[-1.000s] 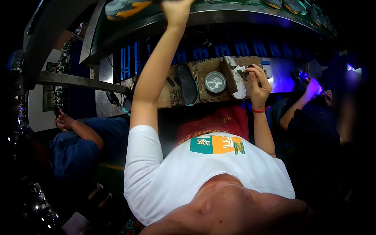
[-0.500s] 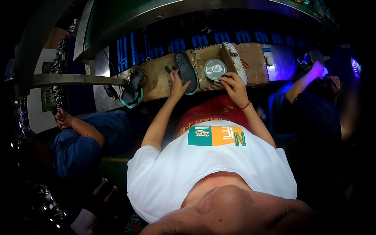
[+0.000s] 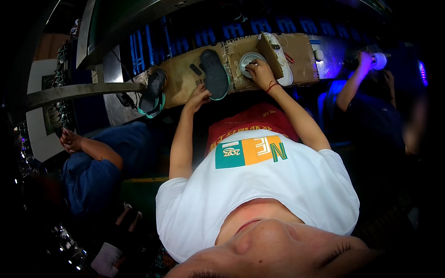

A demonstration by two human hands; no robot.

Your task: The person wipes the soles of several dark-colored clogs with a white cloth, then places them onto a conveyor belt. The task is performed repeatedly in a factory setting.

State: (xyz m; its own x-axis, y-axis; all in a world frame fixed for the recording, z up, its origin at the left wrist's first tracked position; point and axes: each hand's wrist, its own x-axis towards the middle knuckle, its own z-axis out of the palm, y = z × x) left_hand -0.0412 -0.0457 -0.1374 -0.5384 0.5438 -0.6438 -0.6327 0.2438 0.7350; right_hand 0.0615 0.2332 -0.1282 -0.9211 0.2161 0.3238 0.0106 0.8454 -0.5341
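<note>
A dark clog (image 3: 214,74) with a teal edge lies on the cardboard-covered bench (image 3: 181,88). My left hand (image 3: 199,98) is closed at its near end, fingers curled against the edge. Beside the clog, on the cardboard, rests a small dark strip (image 3: 195,69). My right hand (image 3: 261,75) reaches over a round pale dish (image 3: 244,61), its fingers pinched together around something small and dark that I cannot make out. Part of the dish is hidden by that hand.
More dark clogs with teal edges (image 3: 152,95) stand at the left, beside a metal bar (image 3: 83,92). An upright cardboard flap (image 3: 269,53) and a long white tray (image 3: 283,69) are right of the dish. Blue brackets (image 3: 233,31) line the back. People work on both sides.
My left hand has let go of the dark strip, which now lies on the cardboard, and has moved to the clog's near end. My right hand has moved from the dish's near rim to over it.
</note>
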